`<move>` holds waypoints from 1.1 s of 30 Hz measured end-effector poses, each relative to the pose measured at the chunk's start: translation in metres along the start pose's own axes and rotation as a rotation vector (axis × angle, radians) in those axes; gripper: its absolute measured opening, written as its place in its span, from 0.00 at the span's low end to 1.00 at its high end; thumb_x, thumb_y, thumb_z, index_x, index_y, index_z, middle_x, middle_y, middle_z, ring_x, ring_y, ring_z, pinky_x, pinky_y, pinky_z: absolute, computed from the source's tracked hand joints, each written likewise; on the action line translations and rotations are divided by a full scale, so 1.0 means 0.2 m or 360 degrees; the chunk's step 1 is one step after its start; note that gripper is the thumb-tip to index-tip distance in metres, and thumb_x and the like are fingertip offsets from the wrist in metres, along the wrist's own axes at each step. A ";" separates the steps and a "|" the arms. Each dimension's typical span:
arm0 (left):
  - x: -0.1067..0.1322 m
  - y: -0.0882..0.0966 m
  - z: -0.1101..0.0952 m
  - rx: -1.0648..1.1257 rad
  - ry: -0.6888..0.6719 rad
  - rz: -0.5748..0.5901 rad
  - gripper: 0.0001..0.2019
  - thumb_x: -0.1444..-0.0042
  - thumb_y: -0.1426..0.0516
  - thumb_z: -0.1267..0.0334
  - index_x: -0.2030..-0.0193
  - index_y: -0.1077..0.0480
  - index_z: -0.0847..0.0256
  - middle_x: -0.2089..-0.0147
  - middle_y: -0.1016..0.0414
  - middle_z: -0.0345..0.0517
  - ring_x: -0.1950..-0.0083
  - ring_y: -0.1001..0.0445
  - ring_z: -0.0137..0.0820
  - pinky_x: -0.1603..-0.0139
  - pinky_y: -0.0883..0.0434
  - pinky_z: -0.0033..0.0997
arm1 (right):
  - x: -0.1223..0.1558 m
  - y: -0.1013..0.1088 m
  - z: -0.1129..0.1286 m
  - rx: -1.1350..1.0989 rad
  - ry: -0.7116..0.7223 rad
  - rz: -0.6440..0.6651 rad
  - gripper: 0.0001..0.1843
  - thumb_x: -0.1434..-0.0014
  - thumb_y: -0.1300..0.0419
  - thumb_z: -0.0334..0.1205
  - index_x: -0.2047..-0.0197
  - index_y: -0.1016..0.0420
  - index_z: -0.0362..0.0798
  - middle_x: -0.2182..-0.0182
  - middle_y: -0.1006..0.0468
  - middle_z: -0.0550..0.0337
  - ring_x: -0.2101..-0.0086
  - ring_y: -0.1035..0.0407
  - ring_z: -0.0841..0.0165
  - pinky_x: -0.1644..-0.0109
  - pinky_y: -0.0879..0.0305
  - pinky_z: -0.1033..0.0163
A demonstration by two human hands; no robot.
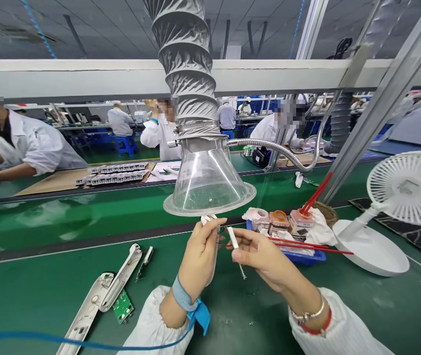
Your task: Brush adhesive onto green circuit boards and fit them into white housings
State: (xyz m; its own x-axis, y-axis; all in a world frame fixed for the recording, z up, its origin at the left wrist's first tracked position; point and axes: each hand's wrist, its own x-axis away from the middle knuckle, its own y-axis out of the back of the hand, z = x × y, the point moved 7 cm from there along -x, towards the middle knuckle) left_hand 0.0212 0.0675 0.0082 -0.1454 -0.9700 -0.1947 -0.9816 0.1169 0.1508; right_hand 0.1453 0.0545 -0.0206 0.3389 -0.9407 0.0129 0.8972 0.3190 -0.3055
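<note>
My left hand (200,256) is raised under the clear fume-extraction hood (209,183), its fingers pinched round a small white part (208,219). My right hand (255,256) faces it and holds a thin white stick tool (235,242) like a pen, its tip pointing down and its top end close to the part. A blue strap (190,305) is round my left wrist, with a blue cord running off to the left. Both hands are above the green mat.
White plastic housings (116,283) and a small green circuit board (123,306) lie at lower left. A blue tray (301,256) with small jars, rags and red sticks stands to the right, beside a white desk fan (406,190). People in white coats work across the conveyor.
</note>
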 end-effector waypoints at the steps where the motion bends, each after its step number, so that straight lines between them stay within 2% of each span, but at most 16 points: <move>1: 0.00 0.00 -0.02 -0.0078 -0.0078 -0.0028 0.14 0.39 0.54 0.62 0.53 0.30 0.55 0.55 0.35 0.46 0.59 0.30 0.30 0.59 0.30 0.28 | 0.00 0.00 0.00 0.0055 0.0009 -0.0048 0.29 0.55 0.30 0.40 0.49 0.29 0.49 0.64 0.29 0.59 0.67 0.35 0.73 0.64 0.37 0.68; 3: 0.00 0.01 -0.04 -0.0209 -0.0201 -0.0092 0.13 0.39 0.55 0.65 0.56 0.30 0.56 0.59 0.35 0.45 0.61 0.30 0.29 0.60 0.31 0.27 | 0.01 -0.02 0.01 0.0141 0.0030 -0.0081 0.30 0.56 0.30 0.41 0.49 0.29 0.48 0.66 0.31 0.61 0.72 0.38 0.75 0.67 0.38 0.68; 7: 0.01 0.03 -0.07 -0.0458 -0.0329 -0.0168 0.12 0.40 0.55 0.68 0.58 0.31 0.56 0.61 0.34 0.45 0.63 0.31 0.30 0.61 0.33 0.29 | 0.01 -0.06 0.02 0.0177 0.0087 -0.0042 0.29 0.55 0.31 0.42 0.49 0.29 0.47 0.67 0.33 0.61 0.70 0.38 0.74 0.66 0.37 0.68; 12: 0.02 0.02 -0.08 -0.0841 -0.0393 -0.0147 0.14 0.40 0.57 0.70 0.57 0.32 0.58 0.61 0.35 0.47 0.63 0.32 0.32 0.61 0.33 0.32 | 0.00 -0.08 0.02 0.0177 0.0113 -0.0010 0.22 0.53 0.32 0.42 0.54 0.27 0.47 0.65 0.33 0.60 0.67 0.37 0.71 0.61 0.37 0.65; 16: 0.02 0.02 -0.08 -0.1014 -0.0413 -0.0111 0.15 0.40 0.58 0.70 0.56 0.32 0.59 0.57 0.36 0.50 0.61 0.31 0.34 0.59 0.33 0.35 | 0.00 -0.09 -0.01 0.0105 0.0052 -0.0007 0.23 0.52 0.32 0.43 0.52 0.27 0.47 0.68 0.34 0.61 0.68 0.37 0.71 0.62 0.36 0.65; 21: 0.03 0.03 -0.10 -0.1133 -0.0335 0.0041 0.14 0.42 0.54 0.66 0.52 0.33 0.60 0.54 0.38 0.53 0.61 0.30 0.36 0.57 0.32 0.39 | -0.01 -0.09 -0.02 0.0066 0.0071 0.0022 0.22 0.50 0.34 0.43 0.51 0.27 0.47 0.72 0.32 0.62 0.69 0.38 0.72 0.65 0.38 0.68; 24: 0.06 0.02 -0.11 -0.1178 -0.0307 0.0220 0.19 0.48 0.48 0.67 0.47 0.37 0.60 0.52 0.39 0.54 0.61 0.30 0.37 0.57 0.31 0.41 | -0.01 -0.08 -0.01 0.0083 0.0075 0.0032 0.23 0.49 0.34 0.43 0.50 0.27 0.48 0.72 0.31 0.62 0.69 0.36 0.72 0.64 0.38 0.67; 26: 0.06 0.02 -0.10 -0.1205 -0.0280 0.0274 0.22 0.48 0.48 0.68 0.45 0.38 0.59 0.51 0.39 0.55 0.60 0.30 0.38 0.56 0.31 0.42 | 0.00 -0.08 0.00 0.0094 0.0051 0.0022 0.24 0.49 0.34 0.43 0.49 0.28 0.49 0.71 0.30 0.61 0.68 0.36 0.71 0.63 0.37 0.67; 29: 0.06 0.04 -0.07 -0.1198 -0.0230 0.0194 0.19 0.45 0.51 0.69 0.46 0.35 0.56 0.50 0.38 0.55 0.60 0.29 0.39 0.56 0.31 0.43 | 0.00 -0.08 0.00 0.0107 0.0025 0.0014 0.24 0.49 0.34 0.44 0.48 0.28 0.50 0.68 0.28 0.61 0.68 0.34 0.72 0.62 0.36 0.66; 33: 0.05 0.07 -0.06 -0.1030 -0.0311 0.0044 0.21 0.47 0.49 0.72 0.49 0.31 0.50 0.52 0.34 0.50 0.61 0.29 0.38 0.59 0.31 0.36 | 0.01 -0.08 0.00 0.0139 0.0022 -0.0014 0.25 0.50 0.34 0.45 0.49 0.28 0.50 0.67 0.28 0.60 0.69 0.34 0.72 0.64 0.35 0.67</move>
State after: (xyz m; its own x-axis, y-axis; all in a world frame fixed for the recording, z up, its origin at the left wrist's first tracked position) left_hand 0.0084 0.0565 0.0196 -0.2487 -0.9050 -0.3451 -0.7141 -0.0694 0.6966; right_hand 0.1312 0.0482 -0.0152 0.3277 -0.9448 0.0020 0.9215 0.3192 -0.2211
